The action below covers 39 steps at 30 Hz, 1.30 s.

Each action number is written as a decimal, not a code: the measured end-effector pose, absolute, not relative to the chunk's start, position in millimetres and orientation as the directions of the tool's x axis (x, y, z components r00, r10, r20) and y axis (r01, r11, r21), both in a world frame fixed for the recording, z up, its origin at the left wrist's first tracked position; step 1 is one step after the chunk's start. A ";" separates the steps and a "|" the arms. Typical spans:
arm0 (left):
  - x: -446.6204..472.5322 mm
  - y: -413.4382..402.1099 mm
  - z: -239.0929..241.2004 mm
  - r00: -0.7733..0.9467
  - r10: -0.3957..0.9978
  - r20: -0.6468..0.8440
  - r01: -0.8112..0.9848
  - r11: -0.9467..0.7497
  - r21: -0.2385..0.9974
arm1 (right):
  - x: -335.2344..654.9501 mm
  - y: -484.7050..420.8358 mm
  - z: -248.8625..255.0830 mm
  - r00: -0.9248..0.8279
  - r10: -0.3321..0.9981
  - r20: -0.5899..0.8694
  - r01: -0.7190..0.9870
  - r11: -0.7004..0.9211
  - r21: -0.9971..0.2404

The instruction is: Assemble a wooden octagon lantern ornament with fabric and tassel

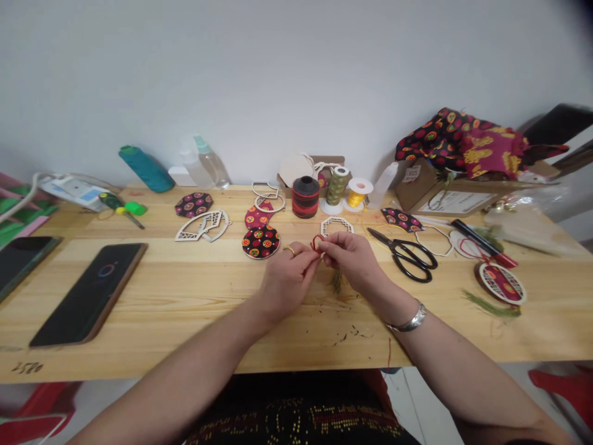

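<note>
Red cord (314,241) pinched in the grip of left hand (290,272) and right hand (349,259)!
Handwritten "2580" (26,368) marks the wood-grained desk (180,309); black-handled scissors (395,245) lie near.

From here I can make out 2580 (26,368), handwritten in dark strokes near the wooden table's (199,290) front left edge; the cardboard box (406,196) bears a large white label (456,202) and a smaller tag (412,174), their print too blurred to read.
</note>
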<state>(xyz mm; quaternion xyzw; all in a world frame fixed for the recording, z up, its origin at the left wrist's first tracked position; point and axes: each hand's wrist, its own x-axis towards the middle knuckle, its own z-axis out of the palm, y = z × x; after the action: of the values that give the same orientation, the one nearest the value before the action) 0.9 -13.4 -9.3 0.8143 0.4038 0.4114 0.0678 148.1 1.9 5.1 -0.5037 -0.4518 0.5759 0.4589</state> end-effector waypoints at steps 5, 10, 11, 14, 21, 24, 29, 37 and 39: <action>2.6 -15.9 -12.6 0.445 0.582 0.680 0.689 -0.708 0.156 | 145.8 0.4 5.1 -0.093 0.975 -0.203 -0.176 -0.216 -0.960; 2.0 -16.2 -16.6 0.487 0.554 0.676 0.690 -0.718 0.092 | 143.6 0.4 1.3 -0.078 0.977 -0.199 -0.166 -0.209 -0.964; 1.9 -16.2 -17.5 0.488 0.553 0.675 0.689 -0.719 0.091 | 143.2 0.2 0.9 -0.072 0.978 -0.197 -0.162 -0.206 -0.965; 1.9 -16.1 -19.4 0.494 0.557 0.667 0.690 -0.718 0.089 | 142.3 -0.5 0.7 -0.067 0.980 -0.189 -0.162 -0.197 -0.967; 0.4 -15.7 -19.9 0.510 0.557 0.656 0.684 -0.724 0.083 | 141.7 -0.5 0.9 -0.063 0.980 -0.186 -0.153 -0.194 -0.969; 0.0 -15.6 -19.1 0.518 0.549 0.656 0.676 -0.733 0.080 | 141.6 -0.2 0.5 -0.065 0.978 -0.199 -0.156 -0.207 -0.966; 0.5 -14.5 -19.7 0.523 0.548 0.653 0.666 -0.741 0.089 | 141.4 -0.2 1.0 -0.094 0.974 -0.205 -0.192 -0.219 -0.957; 2.3 -15.1 -13.2 0.374 0.670 0.641 0.662 -0.677 0.321 | 142.1 0.8 3.5 -0.110 0.974 -0.196 -0.226 -0.217 -0.950; 2.0 -16.2 -10.3 0.269 0.746 0.609 0.634 -0.614 0.471 | 143.5 2.3 3.2 -0.084 0.981 -0.173 -0.186 -0.186 -0.965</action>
<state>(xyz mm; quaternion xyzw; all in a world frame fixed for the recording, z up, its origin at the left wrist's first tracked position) 2.0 -16.2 -10.3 0.7939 0.4345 0.4201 0.0666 143.5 2.3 3.2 -0.4754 -0.4183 0.6057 0.4819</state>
